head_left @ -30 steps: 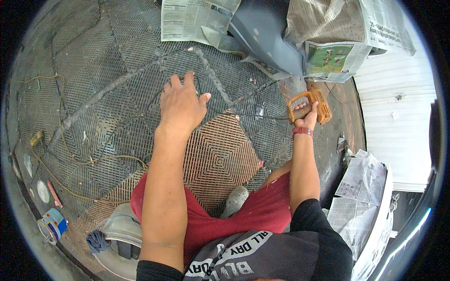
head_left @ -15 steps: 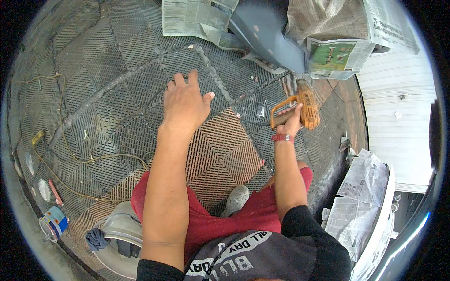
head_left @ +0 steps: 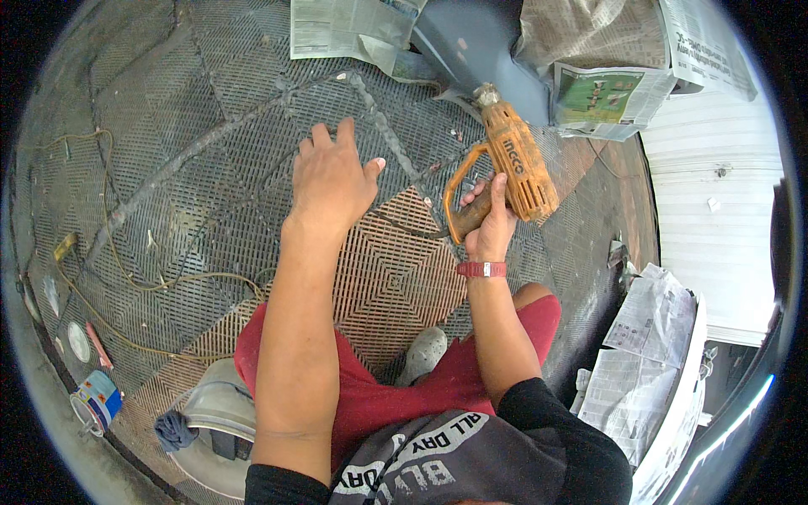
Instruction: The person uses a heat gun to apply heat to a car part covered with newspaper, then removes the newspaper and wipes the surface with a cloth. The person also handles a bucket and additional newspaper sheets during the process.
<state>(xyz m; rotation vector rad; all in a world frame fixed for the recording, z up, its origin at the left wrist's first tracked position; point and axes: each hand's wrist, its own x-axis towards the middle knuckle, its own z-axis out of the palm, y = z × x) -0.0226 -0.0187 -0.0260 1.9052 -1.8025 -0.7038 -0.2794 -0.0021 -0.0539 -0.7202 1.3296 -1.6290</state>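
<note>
My right hand (head_left: 490, 220) grips the handle of an orange heat gun (head_left: 515, 160), its metal nozzle pointing up and left toward a grey-primed panel (head_left: 475, 50). The nozzle tip overlaps the panel's lower edge in the picture; whether they touch I cannot tell. A dark cord leaves the handle's base toward the left. Over the slatted floor (head_left: 400, 273), my left hand (head_left: 332, 178) is held out with its fingers spread and nothing in it. Newspaper (head_left: 353, 34) covers the panel's left side, and more newspaper (head_left: 602, 93) hangs on its right.
At lower left stand a blue paint can (head_left: 99, 400) and a pale rounded bucket (head_left: 220, 404) with a dark cloth (head_left: 174, 431) on it. A yellowish hose (head_left: 109, 219) snakes across the left floor. On the right, newspaper sheets (head_left: 640, 362) lie on a white curved part near a white ribbed wall (head_left: 715, 219).
My right hand has brought the heat gun left and closer, and its nozzle now tilts up-left. My left hand has stayed almost in place, spread as before.
</note>
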